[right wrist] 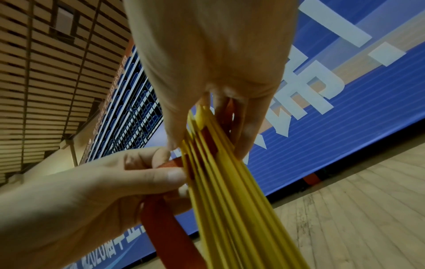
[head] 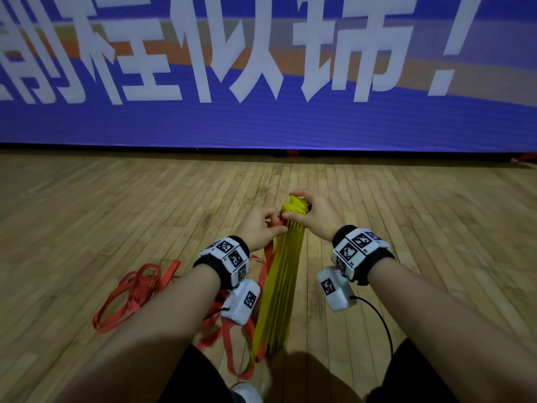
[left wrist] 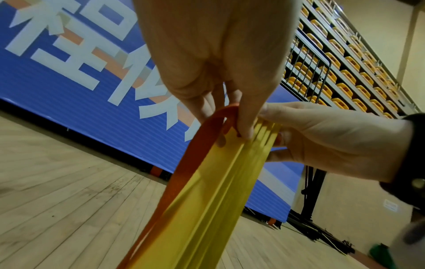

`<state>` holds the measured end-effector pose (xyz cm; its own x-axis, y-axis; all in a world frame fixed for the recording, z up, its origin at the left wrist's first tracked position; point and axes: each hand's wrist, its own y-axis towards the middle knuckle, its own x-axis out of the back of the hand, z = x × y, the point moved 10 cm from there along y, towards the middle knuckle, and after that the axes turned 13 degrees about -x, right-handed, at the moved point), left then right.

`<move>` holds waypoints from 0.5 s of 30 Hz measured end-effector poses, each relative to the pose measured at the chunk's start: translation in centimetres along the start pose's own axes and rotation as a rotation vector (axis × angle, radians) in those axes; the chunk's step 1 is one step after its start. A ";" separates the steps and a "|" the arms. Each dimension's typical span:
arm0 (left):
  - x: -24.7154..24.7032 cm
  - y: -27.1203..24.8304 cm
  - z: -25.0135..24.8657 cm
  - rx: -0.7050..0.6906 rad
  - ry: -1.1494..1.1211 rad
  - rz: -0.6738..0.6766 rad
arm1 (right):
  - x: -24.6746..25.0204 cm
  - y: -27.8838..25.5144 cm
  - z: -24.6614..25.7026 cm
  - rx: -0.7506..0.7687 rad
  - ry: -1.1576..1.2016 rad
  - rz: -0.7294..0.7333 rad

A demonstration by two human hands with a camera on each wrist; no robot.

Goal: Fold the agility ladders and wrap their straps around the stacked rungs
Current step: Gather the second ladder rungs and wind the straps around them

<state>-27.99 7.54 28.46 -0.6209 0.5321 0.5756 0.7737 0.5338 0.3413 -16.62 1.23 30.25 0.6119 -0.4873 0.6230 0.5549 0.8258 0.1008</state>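
My right hand (head: 315,215) grips the rungs (head: 280,286) at 12 o'clock; my left hand (head: 257,228) pinches the strap (head: 136,292) beside them.

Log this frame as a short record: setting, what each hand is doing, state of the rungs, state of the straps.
setting: wooden floor, blue banner behind
left hand: pinches the red strap beside the rungs
right hand: grips the far end of the yellow rungs
rungs: stacked together, not yet wrapped
straps: loose loops on the floor, left side
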 end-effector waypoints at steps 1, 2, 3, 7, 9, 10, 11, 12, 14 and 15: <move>0.1 0.0 0.2 0.003 -0.020 -0.015 | 0.1 -0.1 0.2 0.001 -0.015 -0.016; 0.2 0.1 0.4 0.002 -0.044 -0.038 | 0.2 -0.2 0.4 0.008 -0.033 -0.033; 0.5 0.1 0.6 0.004 -0.071 -0.070 | 0.2 -0.4 0.6 0.021 -0.046 -0.047; 1.1 0.3 0.1 -0.009 -0.119 -0.130 | 0.5 -0.7 1.6 0.087 -0.082 -0.078; 1.3 0.3 -0.2 -0.016 -0.120 -0.144 | 0.6 -0.6 1.7 0.097 -0.092 -0.080; 1.5 0.3 -0.2 -0.022 -0.106 -0.147 | 0.6 -0.5 1.7 0.099 -0.086 -0.071; 1.6 0.3 -0.1 -0.027 -0.078 -0.142 | 0.7 -0.5 1.8 0.104 -0.066 -0.056; 1.6 0.3 0.0 -0.031 -0.052 -0.135 | 0.7 -0.5 1.9 0.105 -0.036 -0.036; 1.5 0.3 -0.1 -0.033 -0.033 -0.123 | 0.8 -0.6 1.8 0.098 0.035 0.008; 1.4 0.2 0.0 -0.023 -0.060 -0.115 | 0.9 -0.6 1.7 0.091 0.065 0.028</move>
<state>-28.68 8.37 29.31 -0.7115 0.5068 0.4868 0.6993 0.5784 0.4199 -17.38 0.83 32.06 0.6630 -0.4788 0.5755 0.4854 0.8602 0.1564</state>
